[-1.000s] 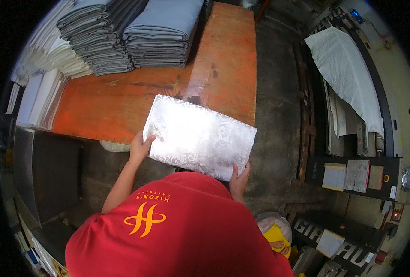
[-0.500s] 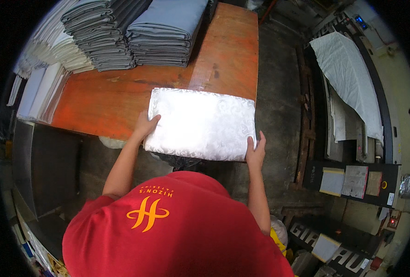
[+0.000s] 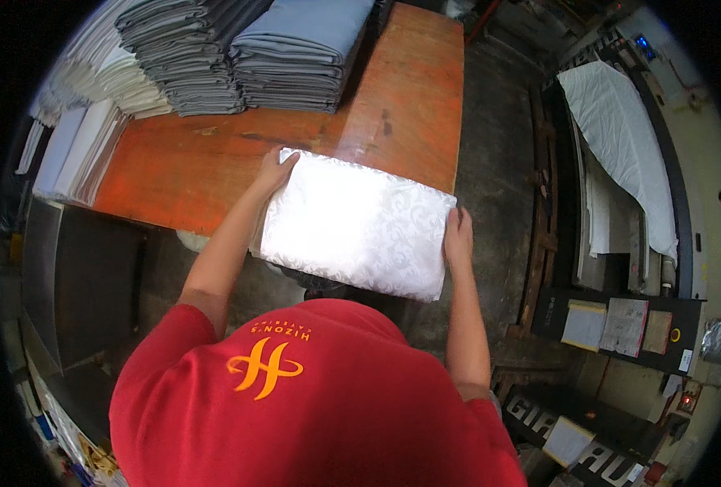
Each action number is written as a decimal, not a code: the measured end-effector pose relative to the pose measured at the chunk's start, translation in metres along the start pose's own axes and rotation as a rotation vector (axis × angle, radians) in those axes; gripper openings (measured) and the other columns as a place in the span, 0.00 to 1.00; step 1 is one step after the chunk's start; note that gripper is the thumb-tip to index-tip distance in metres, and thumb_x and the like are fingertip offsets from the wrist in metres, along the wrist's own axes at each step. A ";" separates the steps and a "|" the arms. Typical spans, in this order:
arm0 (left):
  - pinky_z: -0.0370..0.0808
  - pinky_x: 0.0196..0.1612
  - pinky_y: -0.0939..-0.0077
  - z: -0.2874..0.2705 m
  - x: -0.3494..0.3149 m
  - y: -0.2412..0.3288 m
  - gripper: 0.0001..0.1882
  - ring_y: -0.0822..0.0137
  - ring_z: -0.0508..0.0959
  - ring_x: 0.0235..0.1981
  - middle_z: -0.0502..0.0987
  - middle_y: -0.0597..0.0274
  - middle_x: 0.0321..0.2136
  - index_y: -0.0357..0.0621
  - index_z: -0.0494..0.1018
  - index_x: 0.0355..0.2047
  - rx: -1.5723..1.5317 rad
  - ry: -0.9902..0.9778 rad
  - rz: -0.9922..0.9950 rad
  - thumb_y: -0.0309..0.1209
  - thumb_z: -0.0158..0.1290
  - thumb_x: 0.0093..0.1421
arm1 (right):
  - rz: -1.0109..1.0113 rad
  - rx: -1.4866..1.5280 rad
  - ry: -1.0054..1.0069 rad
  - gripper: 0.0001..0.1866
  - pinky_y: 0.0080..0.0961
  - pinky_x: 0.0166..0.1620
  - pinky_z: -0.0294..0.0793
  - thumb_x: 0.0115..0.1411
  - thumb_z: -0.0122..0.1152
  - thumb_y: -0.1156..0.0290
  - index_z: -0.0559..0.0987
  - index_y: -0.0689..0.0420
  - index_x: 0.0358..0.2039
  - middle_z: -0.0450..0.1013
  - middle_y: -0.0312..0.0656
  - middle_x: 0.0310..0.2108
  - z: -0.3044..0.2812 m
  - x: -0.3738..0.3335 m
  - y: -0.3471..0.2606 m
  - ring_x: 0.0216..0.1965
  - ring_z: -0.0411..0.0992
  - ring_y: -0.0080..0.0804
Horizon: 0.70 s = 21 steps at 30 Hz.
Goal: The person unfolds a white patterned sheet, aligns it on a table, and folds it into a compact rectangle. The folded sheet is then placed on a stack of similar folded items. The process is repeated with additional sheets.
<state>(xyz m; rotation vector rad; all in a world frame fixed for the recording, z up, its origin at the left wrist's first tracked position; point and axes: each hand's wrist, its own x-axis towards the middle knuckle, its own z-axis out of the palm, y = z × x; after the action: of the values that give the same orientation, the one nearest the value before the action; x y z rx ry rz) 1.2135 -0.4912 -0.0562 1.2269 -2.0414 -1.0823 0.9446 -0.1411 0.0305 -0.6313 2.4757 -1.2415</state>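
Note:
A folded white cloth [image 3: 376,231] with a shiny scroll pattern lies at the near edge of the orange-brown wooden table [image 3: 190,166], turned slightly askew. My left hand [image 3: 276,172] grips its far left corner, thumb on top and the other fingers mostly hidden. At the right edge, close to the far right corner, my right hand [image 3: 458,237] holds the cloth from the side. Part of its grip is hidden by the cloth.
Tall stacks of folded grey cloths [image 3: 182,61] and blue-grey cloths [image 3: 291,69] stand at the table's far left. White folded cloths [image 3: 92,154] sit left of them. A wooden pallet [image 3: 544,203] stands on the right, before a rack draped with white sheeting [image 3: 620,138].
The white cloth has turned clockwise, its right side coming nearer to me. My left hand has slid up to the far left corner, and my right hand has shifted toward the far right corner.

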 end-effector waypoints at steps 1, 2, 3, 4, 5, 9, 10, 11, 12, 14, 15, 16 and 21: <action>0.66 0.55 0.62 0.006 0.005 -0.007 0.33 0.47 0.70 0.53 0.71 0.40 0.50 0.33 0.66 0.53 0.078 0.017 -0.028 0.46 0.58 0.55 | -0.057 -0.108 0.008 0.32 0.44 0.52 0.66 0.62 0.49 0.48 0.65 0.61 0.57 0.67 0.61 0.48 0.012 0.017 -0.001 0.49 0.68 0.56; 0.65 0.56 0.64 0.008 0.009 -0.013 0.33 0.51 0.69 0.53 0.71 0.43 0.50 0.32 0.65 0.54 0.085 0.015 0.002 0.44 0.57 0.56 | -0.115 -0.218 0.015 0.32 0.44 0.52 0.66 0.61 0.51 0.48 0.67 0.61 0.56 0.67 0.60 0.47 0.023 0.031 0.000 0.48 0.67 0.56; 0.64 0.57 0.67 0.009 0.010 -0.017 0.32 0.55 0.69 0.54 0.71 0.46 0.51 0.31 0.64 0.54 0.100 0.003 0.009 0.42 0.57 0.57 | -0.084 -0.274 0.007 0.32 0.43 0.52 0.66 0.61 0.51 0.48 0.68 0.61 0.54 0.66 0.60 0.47 0.030 0.042 0.004 0.49 0.67 0.56; 0.62 0.58 0.69 0.007 0.011 -0.020 0.31 0.60 0.68 0.54 0.70 0.48 0.51 0.30 0.64 0.55 0.114 -0.017 0.011 0.40 0.57 0.58 | -0.052 -0.328 -0.003 0.31 0.43 0.52 0.66 0.61 0.52 0.47 0.69 0.61 0.53 0.66 0.59 0.47 0.036 0.050 0.007 0.49 0.67 0.56; 0.63 0.57 0.68 0.004 0.010 -0.020 0.31 0.57 0.68 0.54 0.70 0.47 0.51 0.32 0.65 0.54 0.050 -0.053 0.024 0.41 0.58 0.57 | -0.009 -0.386 -0.021 0.31 0.43 0.53 0.66 0.60 0.52 0.47 0.70 0.61 0.52 0.65 0.59 0.47 0.040 0.057 0.010 0.49 0.66 0.56; 0.66 0.52 0.68 -0.019 0.005 0.000 0.28 0.58 0.69 0.49 0.70 0.50 0.46 0.38 0.66 0.50 -0.075 -0.233 -0.004 0.40 0.61 0.54 | -0.141 -0.332 -0.231 0.29 0.40 0.52 0.66 0.55 0.62 0.50 0.73 0.60 0.48 0.65 0.56 0.48 0.010 0.067 0.007 0.50 0.66 0.50; 0.67 0.51 0.70 -0.026 0.005 0.009 0.27 0.60 0.70 0.48 0.70 0.53 0.44 0.39 0.66 0.49 -0.086 -0.276 -0.044 0.38 0.62 0.53 | -0.192 -0.387 -0.272 0.25 0.35 0.48 0.70 0.54 0.66 0.56 0.74 0.60 0.45 0.70 0.49 0.43 -0.002 0.066 0.002 0.44 0.70 0.41; 0.67 0.49 0.72 -0.032 0.002 0.019 0.27 0.62 0.70 0.47 0.69 0.55 0.43 0.41 0.65 0.50 -0.129 -0.309 -0.010 0.35 0.62 0.53 | -0.187 -0.309 -0.387 0.24 0.33 0.48 0.70 0.54 0.66 0.58 0.73 0.60 0.45 0.71 0.48 0.43 -0.015 0.067 -0.003 0.43 0.70 0.39; 0.67 0.48 0.74 -0.038 -0.002 0.029 0.28 0.64 0.69 0.45 0.69 0.57 0.42 0.42 0.64 0.50 -0.181 -0.341 0.009 0.33 0.63 0.52 | -0.155 -0.248 -0.500 0.23 0.32 0.48 0.70 0.54 0.66 0.60 0.73 0.61 0.45 0.71 0.48 0.42 -0.028 0.067 -0.008 0.42 0.71 0.38; 0.68 0.47 0.77 -0.048 -0.007 0.045 0.31 0.66 0.69 0.45 0.68 0.60 0.41 0.44 0.61 0.52 -0.267 -0.364 0.053 0.30 0.64 0.50 | -0.110 0.014 -0.657 0.22 0.29 0.48 0.70 0.55 0.65 0.64 0.72 0.61 0.46 0.73 0.46 0.40 -0.043 0.062 -0.011 0.40 0.71 0.34; 0.67 0.47 0.78 -0.051 -0.009 0.051 0.34 0.67 0.69 0.45 0.67 0.60 0.41 0.46 0.60 0.54 -0.299 -0.357 0.075 0.29 0.65 0.50 | -0.094 0.214 -0.699 0.22 0.28 0.47 0.70 0.56 0.64 0.65 0.71 0.62 0.47 0.74 0.45 0.39 -0.044 0.060 -0.010 0.39 0.71 0.32; 0.67 0.47 0.79 -0.052 -0.010 0.054 0.36 0.67 0.68 0.45 0.67 0.61 0.41 0.47 0.58 0.56 -0.336 -0.324 0.117 0.28 0.65 0.49 | -0.132 0.471 -0.769 0.21 0.27 0.46 0.70 0.57 0.63 0.67 0.70 0.62 0.48 0.75 0.44 0.37 -0.043 0.058 -0.007 0.38 0.71 0.30; 0.65 0.55 0.68 -0.031 -0.003 0.044 0.42 0.61 0.65 0.53 0.66 0.50 0.50 0.40 0.56 0.59 -0.254 -0.148 -0.105 0.34 0.67 0.48 | 0.304 0.499 -0.231 0.27 0.26 0.47 0.69 0.59 0.62 0.64 0.65 0.64 0.53 0.73 0.45 0.44 -0.001 0.058 0.019 0.43 0.70 0.28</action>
<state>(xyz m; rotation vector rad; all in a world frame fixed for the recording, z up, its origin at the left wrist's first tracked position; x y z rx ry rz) 1.2170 -0.4883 -0.0027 1.1630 -1.8891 -1.4717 0.8895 -0.1599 0.0118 -0.2383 1.8812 -1.4826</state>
